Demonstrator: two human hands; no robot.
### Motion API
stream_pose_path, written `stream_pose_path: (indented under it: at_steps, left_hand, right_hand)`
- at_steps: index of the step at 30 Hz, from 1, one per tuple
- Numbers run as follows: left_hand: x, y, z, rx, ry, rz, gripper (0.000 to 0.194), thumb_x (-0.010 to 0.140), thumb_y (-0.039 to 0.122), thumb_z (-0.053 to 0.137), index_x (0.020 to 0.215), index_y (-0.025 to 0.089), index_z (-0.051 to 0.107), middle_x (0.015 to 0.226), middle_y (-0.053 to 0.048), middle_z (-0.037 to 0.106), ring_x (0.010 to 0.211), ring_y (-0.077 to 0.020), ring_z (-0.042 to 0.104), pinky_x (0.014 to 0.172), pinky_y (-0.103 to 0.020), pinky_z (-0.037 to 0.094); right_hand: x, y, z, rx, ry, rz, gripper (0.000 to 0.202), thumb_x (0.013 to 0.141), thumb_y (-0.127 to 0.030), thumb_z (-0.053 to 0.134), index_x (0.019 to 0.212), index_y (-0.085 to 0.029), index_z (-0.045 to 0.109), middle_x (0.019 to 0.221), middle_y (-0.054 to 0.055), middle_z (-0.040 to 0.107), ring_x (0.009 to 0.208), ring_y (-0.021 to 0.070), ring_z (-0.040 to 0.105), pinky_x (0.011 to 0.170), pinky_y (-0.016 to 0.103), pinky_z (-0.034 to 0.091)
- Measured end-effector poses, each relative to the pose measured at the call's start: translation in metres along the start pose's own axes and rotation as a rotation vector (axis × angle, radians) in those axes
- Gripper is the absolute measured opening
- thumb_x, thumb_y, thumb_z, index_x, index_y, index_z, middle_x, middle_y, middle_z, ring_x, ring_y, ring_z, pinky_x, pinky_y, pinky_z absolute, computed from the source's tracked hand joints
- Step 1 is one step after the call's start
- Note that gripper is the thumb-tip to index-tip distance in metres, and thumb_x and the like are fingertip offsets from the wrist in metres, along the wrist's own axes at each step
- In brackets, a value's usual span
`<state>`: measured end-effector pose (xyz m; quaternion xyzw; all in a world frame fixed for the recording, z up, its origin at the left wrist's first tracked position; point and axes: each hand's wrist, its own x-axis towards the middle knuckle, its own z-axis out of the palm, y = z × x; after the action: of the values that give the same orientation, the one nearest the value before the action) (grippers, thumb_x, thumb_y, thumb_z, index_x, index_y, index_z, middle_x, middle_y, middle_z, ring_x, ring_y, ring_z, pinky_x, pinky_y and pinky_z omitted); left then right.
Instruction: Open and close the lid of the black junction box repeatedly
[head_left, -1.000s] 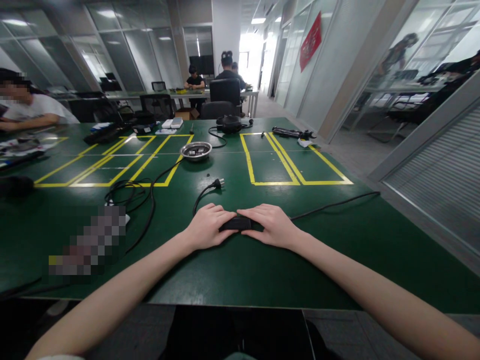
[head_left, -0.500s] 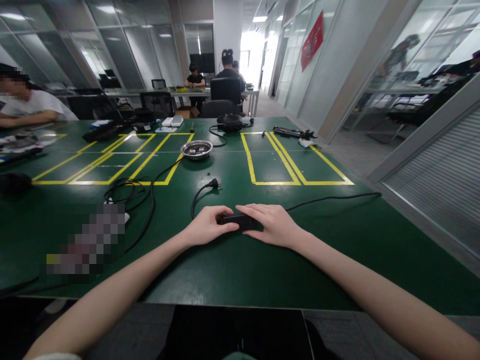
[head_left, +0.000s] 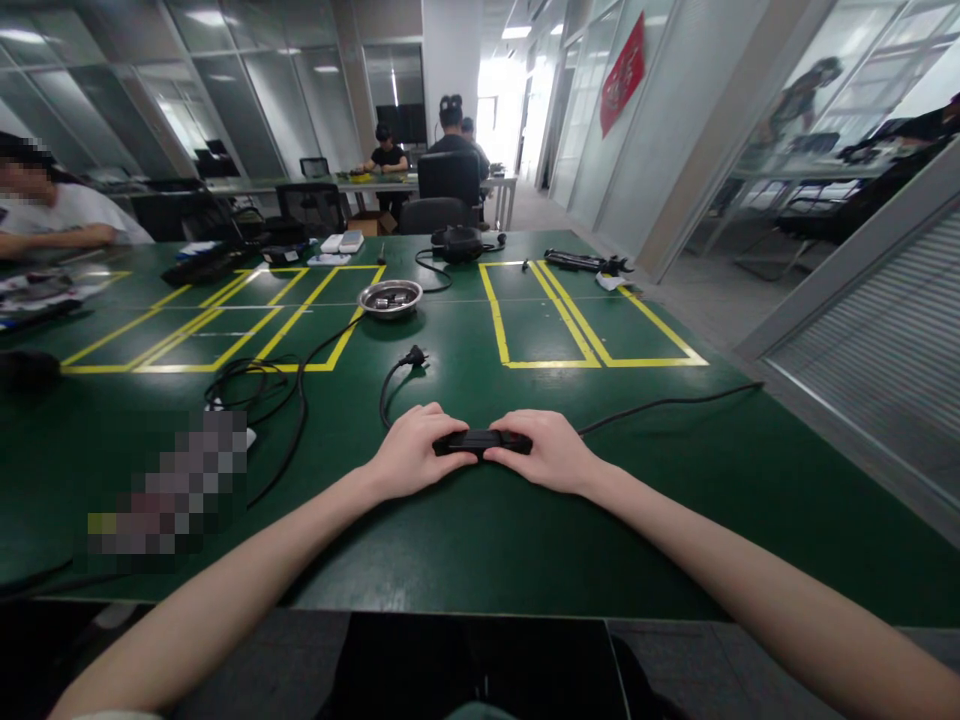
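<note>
A black oblong block (head_left: 480, 441), looking like a power adapter, lies crosswise between my two hands at the middle of the near table. My left hand (head_left: 412, 450) grips its left end between thumb and fingers. The right end is held by my right hand (head_left: 546, 450), with a small red spot showing near those fingers. A black cord with a power plug (head_left: 415, 357) curves out behind my left hand onto the table. From behind my right hand a thin black cable (head_left: 667, 400) runs off to the right. Where the cords meet the block is hidden by my hands.
The green table (head_left: 465, 560) carries yellow tape outlines. Ahead stands a metal bowl (head_left: 390, 298) with small metal parts. Coiled cable (head_left: 251, 385) and a blurred-out object (head_left: 169, 485) lie left. Black gear (head_left: 457, 243) sits at the far edge. A person (head_left: 67, 215) sits far left.
My right fingers have shifted from over the block to its right end, leaving more of its top visible. The plug has moved slightly left and turned.
</note>
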<state>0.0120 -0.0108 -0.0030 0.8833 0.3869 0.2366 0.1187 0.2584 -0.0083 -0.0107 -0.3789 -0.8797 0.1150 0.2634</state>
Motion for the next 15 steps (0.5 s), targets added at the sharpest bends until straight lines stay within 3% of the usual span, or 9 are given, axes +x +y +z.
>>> stream_pose_path:
  at_steps: [4,6,10,15]
  left_hand:
    - [-0.0008,0.0034,-0.0005,-0.049,-0.005,-0.008,0.030,0.091,0.040,0.076,0.111,0.017,0.074,0.096,-0.007,0.076,0.088,-0.0224,0.067,0.082,-0.035,0.053]
    - [-0.0009,0.0058,-0.0012,-0.063,-0.009,-0.019,0.028,0.094,0.039,0.072,0.111,0.017,0.074,0.096,-0.007,0.076,0.087,-0.0216,0.067,0.082,-0.034,0.053]
    - [-0.0003,0.0091,-0.0028,-0.118,-0.028,-0.069,0.026,0.094,0.039,0.073,0.106,0.017,0.076,0.092,-0.006,0.076,0.084,-0.0212,0.068,0.078,-0.032,0.053]
    - [0.0024,0.0089,-0.0061,-0.392,-0.089,-0.165,0.025,0.096,0.038,0.067,0.110,0.017,0.075,0.103,-0.006,0.079,0.091,-0.0214,0.073,0.083,-0.032,0.056]
  right_hand:
    - [-0.0004,0.0006,-0.0019,-0.021,0.009,-0.011,0.025,0.096,-0.042,0.069,0.097,-0.019,0.078,0.085,0.006,0.077,0.077,0.0207,0.072,0.070,0.030,0.051]
    - [-0.0005,0.0004,-0.0034,0.012,-0.004,-0.034,0.027,0.095,-0.043,0.071,0.107,-0.019,0.076,0.097,0.008,0.079,0.086,0.0223,0.074,0.076,0.032,0.055]
    - [-0.0002,-0.0024,-0.0050,0.033,-0.090,-0.176,0.051,0.088,-0.040,0.079,0.133,-0.020,0.063,0.121,0.011,0.074,0.107,0.0258,0.071,0.089,0.038,0.058]
    - [-0.0006,-0.0031,-0.0015,-0.145,-0.146,-0.235,0.047,0.100,-0.034,0.063,0.144,-0.019,0.053,0.114,0.013,0.069,0.101,0.0258,0.069,0.081,0.038,0.059]
